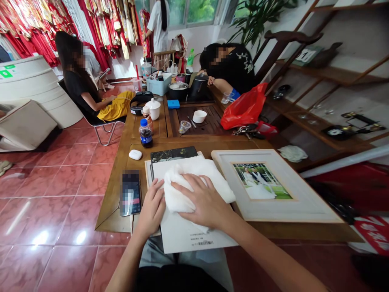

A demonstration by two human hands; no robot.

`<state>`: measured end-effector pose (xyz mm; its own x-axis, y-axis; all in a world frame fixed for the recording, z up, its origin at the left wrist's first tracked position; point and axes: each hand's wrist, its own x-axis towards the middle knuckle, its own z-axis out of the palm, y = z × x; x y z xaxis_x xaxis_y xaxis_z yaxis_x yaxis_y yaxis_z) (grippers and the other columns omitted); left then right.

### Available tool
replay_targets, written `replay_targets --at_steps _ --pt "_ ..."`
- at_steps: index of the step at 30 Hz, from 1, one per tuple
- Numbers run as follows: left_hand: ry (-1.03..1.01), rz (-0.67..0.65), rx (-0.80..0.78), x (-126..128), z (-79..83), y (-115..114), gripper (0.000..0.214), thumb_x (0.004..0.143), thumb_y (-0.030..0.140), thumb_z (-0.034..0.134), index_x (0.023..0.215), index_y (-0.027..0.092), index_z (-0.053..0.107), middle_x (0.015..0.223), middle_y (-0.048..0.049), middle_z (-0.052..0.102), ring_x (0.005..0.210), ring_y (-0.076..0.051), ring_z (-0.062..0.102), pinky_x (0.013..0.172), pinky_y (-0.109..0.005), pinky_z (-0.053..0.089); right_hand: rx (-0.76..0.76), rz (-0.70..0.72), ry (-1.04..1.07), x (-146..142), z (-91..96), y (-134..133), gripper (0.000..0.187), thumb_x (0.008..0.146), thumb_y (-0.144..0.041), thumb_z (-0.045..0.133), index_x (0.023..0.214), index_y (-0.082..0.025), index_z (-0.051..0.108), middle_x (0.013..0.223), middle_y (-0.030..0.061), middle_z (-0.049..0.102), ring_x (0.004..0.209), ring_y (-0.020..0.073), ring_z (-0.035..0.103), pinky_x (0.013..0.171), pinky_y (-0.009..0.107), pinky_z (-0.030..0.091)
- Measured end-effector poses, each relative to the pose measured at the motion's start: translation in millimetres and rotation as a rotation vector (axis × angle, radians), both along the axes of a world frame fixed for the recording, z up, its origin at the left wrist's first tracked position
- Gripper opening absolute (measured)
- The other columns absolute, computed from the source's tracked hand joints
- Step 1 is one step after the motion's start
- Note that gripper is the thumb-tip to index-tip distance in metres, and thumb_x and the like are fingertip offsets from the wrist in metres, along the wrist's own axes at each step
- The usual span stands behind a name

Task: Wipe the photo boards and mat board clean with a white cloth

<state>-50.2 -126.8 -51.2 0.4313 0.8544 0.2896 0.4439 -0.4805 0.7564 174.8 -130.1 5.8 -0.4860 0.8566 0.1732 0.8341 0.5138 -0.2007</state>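
Note:
My right hand is closed over a bunched white cloth, pressing it onto a flat white book with small print and a barcode near its lower edge. Part of the cloth spreads to the right, beyond my fingers. My left hand lies on the book's left edge, touching or nearly touching the cloth, fingers stretched out and holding nothing. Beneath the white book, a dark-covered book or board sticks out at the back. To the right lies a framed wedding photo in a pale mat.
A phone with a cable, a white earbud case and a blue-capped bottle stand left. Behind are a lidded white cup, a small bowl and a red plastic bag. People sit around the wooden table.

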Motion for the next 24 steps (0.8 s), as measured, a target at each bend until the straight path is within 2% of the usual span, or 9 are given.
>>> replay_targets --at_steps 4,11,14,18,22,24 --pt "0.016 0.003 -0.001 0 -0.5 0 0.037 0.109 0.026 0.035 0.142 0.025 0.051 0.159 -0.0101 0.041 0.157 -0.027 0.019 0.126 -0.055 0.025 -0.007 0.006 0.018 9 -1.6 6 0.070 0.081 -0.053 0.072 0.145 -0.029 0.055 0.146 0.0159 0.053 0.131 0.0353 0.049 0.106 0.053 0.033" --pt "0.032 0.013 -0.024 0 -0.8 -2 0.039 0.109 0.027 0.033 0.145 0.026 0.049 0.161 -0.0086 0.038 0.157 -0.026 0.020 0.126 -0.054 0.024 0.046 -0.256 -0.008 36 -7.3 24 0.064 0.085 -0.054 0.067 0.143 -0.029 0.058 0.140 0.0155 0.057 0.126 0.0363 0.053 0.099 0.052 0.039" --pt "0.032 0.009 -0.028 1 -0.7 -2 0.039 0.109 0.027 0.032 0.145 0.026 0.049 0.161 -0.0085 0.038 0.157 -0.026 0.019 0.126 -0.053 0.023 0.038 -0.292 -0.011 36 -6.5 32 0.061 0.087 -0.053 0.064 0.143 -0.028 0.058 0.142 0.0163 0.055 0.126 0.0381 0.051 0.098 0.054 0.040" --pt "0.032 0.002 -0.020 1 -1.3 -2 0.040 0.109 0.026 0.032 0.145 0.026 0.048 0.161 -0.0087 0.038 0.157 -0.026 0.018 0.127 -0.053 0.023 0.008 -0.231 -0.015 20 -2.1 42 0.061 0.088 -0.054 0.064 0.142 -0.027 0.058 0.144 0.0179 0.053 0.129 0.0388 0.049 0.102 0.056 0.037" --pt "0.031 0.004 -0.012 1 0.5 -1 0.038 0.108 0.025 0.034 0.142 0.025 0.051 0.157 -0.0095 0.042 0.157 -0.027 0.019 0.126 -0.052 0.023 -0.041 -0.101 -0.010 -4 5.5 54 0.063 0.088 -0.056 0.064 0.143 -0.027 0.057 0.147 0.0166 0.052 0.134 0.0368 0.045 0.107 0.055 0.034" --pt "0.032 0.009 -0.019 2 3.2 -1 0.038 0.108 0.025 0.034 0.141 0.024 0.052 0.154 -0.0105 0.044 0.154 -0.028 0.024 0.125 -0.051 0.025 -0.064 -0.034 -0.002 -16 9.7 59 0.063 0.089 -0.058 0.063 0.144 -0.028 0.056 0.150 0.0150 0.050 0.137 0.0348 0.043 0.109 0.054 0.033"
